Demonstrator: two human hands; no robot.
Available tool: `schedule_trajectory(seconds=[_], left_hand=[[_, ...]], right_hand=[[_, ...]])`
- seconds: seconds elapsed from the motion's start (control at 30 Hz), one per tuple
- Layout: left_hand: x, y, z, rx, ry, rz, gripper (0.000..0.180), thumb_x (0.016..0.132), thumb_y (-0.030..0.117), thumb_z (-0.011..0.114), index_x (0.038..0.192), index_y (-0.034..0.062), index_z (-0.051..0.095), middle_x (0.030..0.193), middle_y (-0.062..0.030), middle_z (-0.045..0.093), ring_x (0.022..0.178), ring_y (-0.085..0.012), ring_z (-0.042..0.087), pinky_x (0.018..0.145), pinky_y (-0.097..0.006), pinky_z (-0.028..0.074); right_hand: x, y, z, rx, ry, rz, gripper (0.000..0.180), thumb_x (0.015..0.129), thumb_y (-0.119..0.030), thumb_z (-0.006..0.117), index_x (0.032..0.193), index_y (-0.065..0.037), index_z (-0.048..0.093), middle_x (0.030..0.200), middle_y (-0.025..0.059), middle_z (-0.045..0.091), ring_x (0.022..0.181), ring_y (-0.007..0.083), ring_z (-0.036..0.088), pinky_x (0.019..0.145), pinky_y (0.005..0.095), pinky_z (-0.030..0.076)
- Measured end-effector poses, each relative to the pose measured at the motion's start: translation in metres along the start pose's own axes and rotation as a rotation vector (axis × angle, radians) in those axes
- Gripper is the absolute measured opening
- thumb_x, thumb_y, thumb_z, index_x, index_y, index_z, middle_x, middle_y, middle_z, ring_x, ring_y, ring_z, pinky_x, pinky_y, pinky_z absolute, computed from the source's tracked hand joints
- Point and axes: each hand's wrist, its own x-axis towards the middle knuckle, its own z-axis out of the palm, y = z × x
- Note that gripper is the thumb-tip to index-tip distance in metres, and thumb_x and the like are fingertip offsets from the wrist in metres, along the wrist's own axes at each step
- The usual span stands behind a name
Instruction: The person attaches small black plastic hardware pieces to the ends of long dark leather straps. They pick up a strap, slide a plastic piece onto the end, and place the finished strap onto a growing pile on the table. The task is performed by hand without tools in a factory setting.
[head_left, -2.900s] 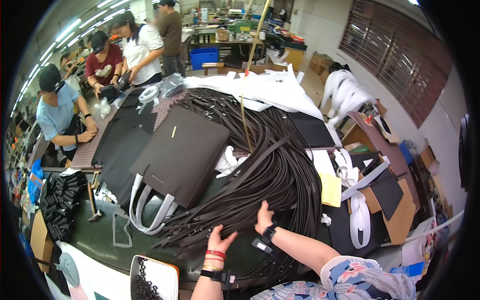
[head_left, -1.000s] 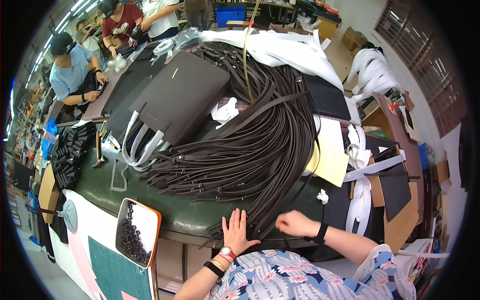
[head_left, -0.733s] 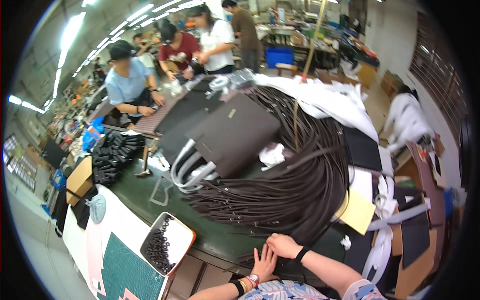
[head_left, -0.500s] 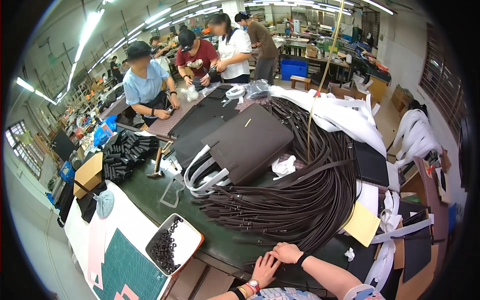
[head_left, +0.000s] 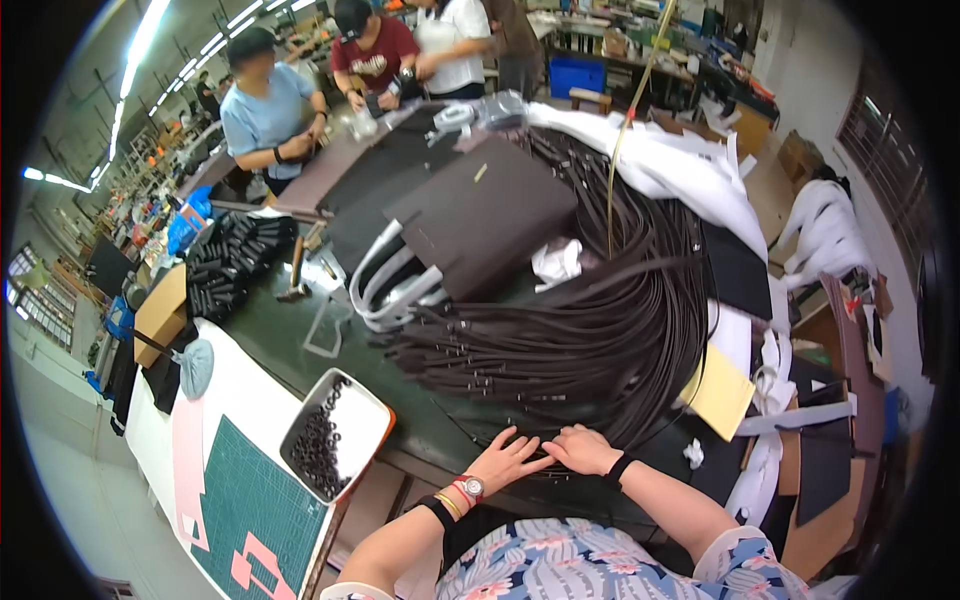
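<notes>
Both hands are at the near edge of the table, over dark brown straps. My left hand (head_left: 508,462) lies palm down with its fingers apart, across thin strap ends. Beside it, my right hand (head_left: 582,450) has its fingers bent and pressed together, nearly touching the left fingertips; what they hold, if anything, is hidden. Just beyond the hands spreads a large bundle of long dark brown straps (head_left: 560,360), with small metal fittings at their left ends. Behind it lies a dark brown bag panel (head_left: 490,215) with white-edged handles (head_left: 385,280).
A white tray (head_left: 345,440) of small black rings stands left of my hands, near a green cutting mat (head_left: 255,510). A hammer (head_left: 298,262) and black rolled pieces (head_left: 235,265) lie farther left. Yellow paper (head_left: 722,395) is at right. Several people stand across the table.
The view has tipped down, so my hands and forearms show higher in it. My left hand's fingers have spread apart; the right stays bent beside it.
</notes>
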Motion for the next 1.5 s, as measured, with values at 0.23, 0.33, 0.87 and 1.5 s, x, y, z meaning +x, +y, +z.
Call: schedule_trajectory(seconds=[0.23, 0.33, 0.87, 1.5], left_hand=[[-0.041, 0.032, 0.006, -0.362, -0.158, -0.281, 0.08, 0.077, 0.014, 0.069, 0.148, 0.0287, 0.035, 0.153, -0.0069, 0.034, 0.138, -0.0245, 0.038, 0.114, -0.056, 0.022], [-0.066, 0.026, -0.011, -0.537, -0.083, -0.405, 0.082, 0.077, 0.037, 0.075, 0.147, 0.0198, 0.036, 0.151, -0.0075, 0.036, 0.139, -0.0263, 0.035, 0.115, -0.051, 0.024], [0.021, 0.012, 0.051, -0.484, 0.144, -0.444, 0.024, 0.086, 0.017, 0.064, 0.11, 0.0128, 0.067, 0.113, -0.0036, 0.063, 0.104, -0.0258, 0.059, 0.088, -0.041, 0.048], [0.01, 0.024, 0.052, -0.637, 0.167, -0.614, 0.02, 0.08, 0.011, 0.069, 0.099, 0.0108, 0.065, 0.101, -0.007, 0.06, 0.094, -0.0298, 0.058, 0.081, -0.04, 0.05]], right_hand=[[-0.023, 0.006, 0.019, -0.124, 0.215, -0.067, 0.041, 0.092, -0.042, 0.056, 0.112, -0.008, 0.067, 0.109, 0.0072, 0.063, 0.102, 0.0268, 0.057, 0.088, 0.0411, 0.047], [-0.027, 0.014, 0.02, -0.019, 0.257, -0.119, 0.031, 0.091, -0.031, 0.059, 0.106, -0.005, 0.067, 0.102, 0.0092, 0.064, 0.098, 0.0283, 0.059, 0.086, 0.0408, 0.048], [0.005, 0.005, 0.029, -0.298, 0.247, 0.035, 0.021, 0.087, -0.028, 0.06, 0.086, -0.009, 0.069, 0.088, 0.0073, 0.065, 0.093, 0.0245, 0.059, 0.084, 0.0394, 0.042], [-0.06, 0.049, -0.007, -0.182, 0.221, 0.072, 0.014, 0.072, -0.006, 0.062, 0.086, -0.004, 0.064, 0.087, 0.0098, 0.06, 0.088, 0.0285, 0.06, 0.078, 0.0401, 0.049]])
